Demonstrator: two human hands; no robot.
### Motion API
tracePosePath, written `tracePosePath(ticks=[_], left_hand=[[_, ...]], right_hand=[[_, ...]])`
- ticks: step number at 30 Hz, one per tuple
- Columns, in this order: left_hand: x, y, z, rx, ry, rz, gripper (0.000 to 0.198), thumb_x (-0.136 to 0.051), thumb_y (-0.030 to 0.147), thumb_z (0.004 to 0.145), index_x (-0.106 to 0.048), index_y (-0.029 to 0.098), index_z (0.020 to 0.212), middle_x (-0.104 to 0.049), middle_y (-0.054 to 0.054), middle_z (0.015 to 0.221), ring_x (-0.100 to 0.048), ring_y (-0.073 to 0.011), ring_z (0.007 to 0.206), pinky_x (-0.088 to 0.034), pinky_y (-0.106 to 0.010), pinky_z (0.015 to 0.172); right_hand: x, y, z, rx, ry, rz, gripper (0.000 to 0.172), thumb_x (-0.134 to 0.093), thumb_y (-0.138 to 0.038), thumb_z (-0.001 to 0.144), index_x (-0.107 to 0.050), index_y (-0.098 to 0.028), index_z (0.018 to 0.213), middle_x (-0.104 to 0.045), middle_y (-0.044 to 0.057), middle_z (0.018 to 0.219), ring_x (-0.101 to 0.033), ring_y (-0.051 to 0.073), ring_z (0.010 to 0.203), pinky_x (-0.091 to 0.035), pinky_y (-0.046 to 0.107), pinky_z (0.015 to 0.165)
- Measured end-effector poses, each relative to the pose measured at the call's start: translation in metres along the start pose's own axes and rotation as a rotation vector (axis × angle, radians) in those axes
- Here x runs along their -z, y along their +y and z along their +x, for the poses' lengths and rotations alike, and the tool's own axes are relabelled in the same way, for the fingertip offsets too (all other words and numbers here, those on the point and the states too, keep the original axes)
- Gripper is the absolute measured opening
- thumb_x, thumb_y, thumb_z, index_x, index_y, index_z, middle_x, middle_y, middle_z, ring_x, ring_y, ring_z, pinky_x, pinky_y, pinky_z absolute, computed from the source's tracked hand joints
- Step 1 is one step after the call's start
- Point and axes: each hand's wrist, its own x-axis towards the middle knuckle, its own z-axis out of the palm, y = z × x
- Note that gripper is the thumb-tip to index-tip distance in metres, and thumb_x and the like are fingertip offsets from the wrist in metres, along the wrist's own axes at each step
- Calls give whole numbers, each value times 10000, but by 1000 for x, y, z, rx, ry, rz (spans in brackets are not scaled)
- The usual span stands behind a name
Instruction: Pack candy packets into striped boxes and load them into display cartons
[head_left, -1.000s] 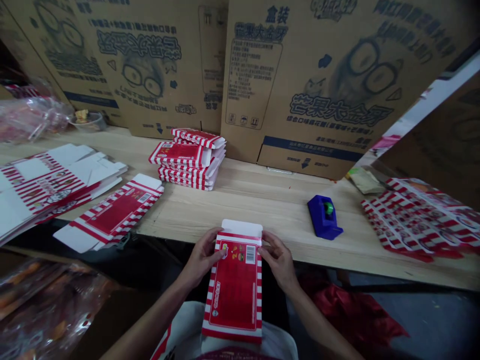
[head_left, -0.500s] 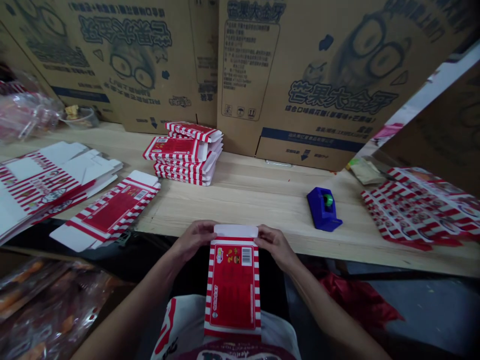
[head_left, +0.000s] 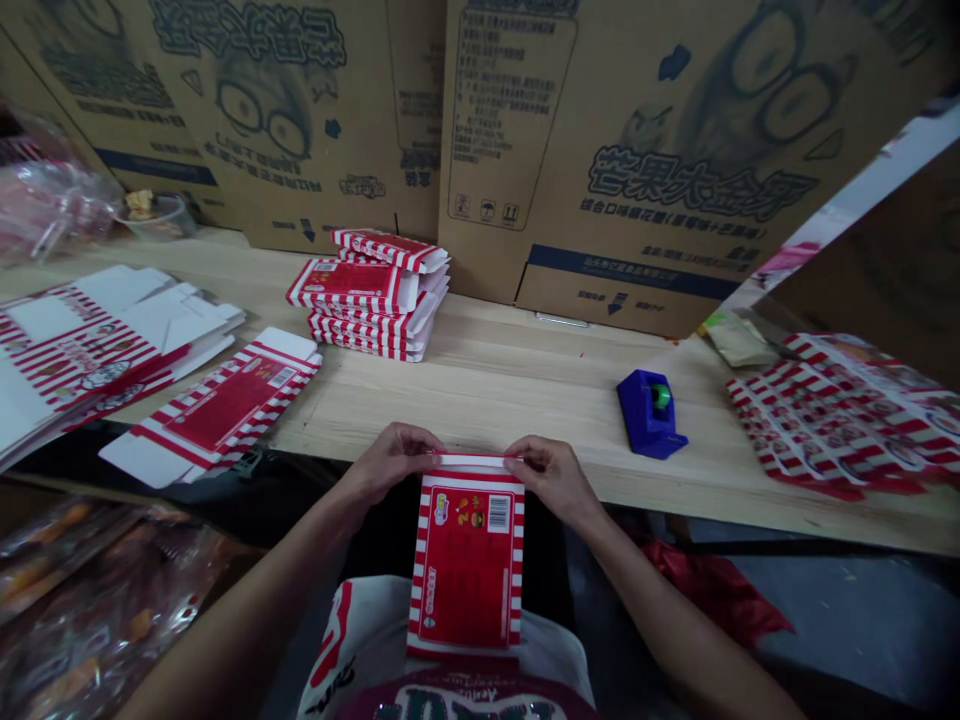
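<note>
A red and white striped carton (head_left: pixel 466 560) lies flat against my lap, its printed back with a barcode facing up. At its far end a narrow flap is bent up and toward me, showing a red edge over a white strip. My left hand (head_left: pixel 399 460) pinches the left corner of that flap between thumb and fingers. On the opposite corner my right hand (head_left: pixel 553 475) grips the flap in the same way. Both hands are just off the table's front edge.
Folded striped cartons are stacked (head_left: pixel 367 290) before the large cardboard boxes (head_left: pixel 600 230). Flat cartons (head_left: pixel 225 400) lie at left. A blue tape dispenser (head_left: pixel 649 415) and more striped packaging (head_left: pixel 847 420) sit at right. Bagged items (head_left: pixel 90 610) fill a box lower left.
The carton's far flap, white and standing out before, is now folded over toward me, with its red edge showing. My fingers have moved along with it. The view has shifted slightly.
</note>
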Motion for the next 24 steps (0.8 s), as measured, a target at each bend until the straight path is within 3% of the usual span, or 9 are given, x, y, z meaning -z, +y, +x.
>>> tracePosePath(ticks=[5,9,16,18,21,22,24], left_hand=[[-2,0,0,-6,-21,-29,201,-824,294,603,-700,141,646,-709,-40,644,-641,-160,611,-493,-260,622],[-4,-12,-7,-148,-18,91,211,-777,345,702,-730,141,731,-729,-85,864,-653,-180,760,-500,-268,689],[-11,-30,-16,-225,85,305,236,-731,406,742,-731,175,693,-726,-93,814,-649,-214,757,-508,-281,690],[-13,-34,-15,-233,104,301,222,-741,409,730,-742,188,724,-707,-83,804,-639,-218,767,-509,-271,673],[-16,-41,-11,-221,113,227,225,-783,392,683,-760,198,793,-674,-69,814,-625,-217,792,-516,-257,671],[-18,-44,-10,-204,124,174,233,-802,386,660,-759,199,792,-662,-60,810,-623,-212,788,-521,-252,663],[-22,-48,-8,-141,156,41,250,-831,380,623,-742,199,769,-648,-36,811,-627,-195,763,-529,-240,633]], right_hand=[[0,1,-3,31,-26,27,171,-658,-316,764,-632,-175,671,-647,6,636,-580,142,581,-450,248,552],[-2,15,-14,63,-24,61,179,-688,-362,792,-677,-185,774,-693,30,789,-620,167,699,-487,270,643],[-32,22,-44,130,246,107,93,-642,-276,804,-668,-233,726,-704,21,842,-653,195,826,-516,312,788],[-35,24,-49,104,213,142,71,-656,-297,793,-692,-266,847,-715,-1,916,-665,203,880,-530,328,822],[-6,28,-49,97,82,162,348,-709,-342,758,-661,-311,1101,-689,-10,1140,-651,215,1031,-523,359,906],[14,29,-47,109,134,137,397,-715,-359,746,-650,-298,1133,-673,9,1181,-641,218,1054,-518,366,915],[66,34,-40,123,470,42,389,-706,-402,721,-664,-238,1071,-672,64,1148,-635,219,1016,-522,355,866]])
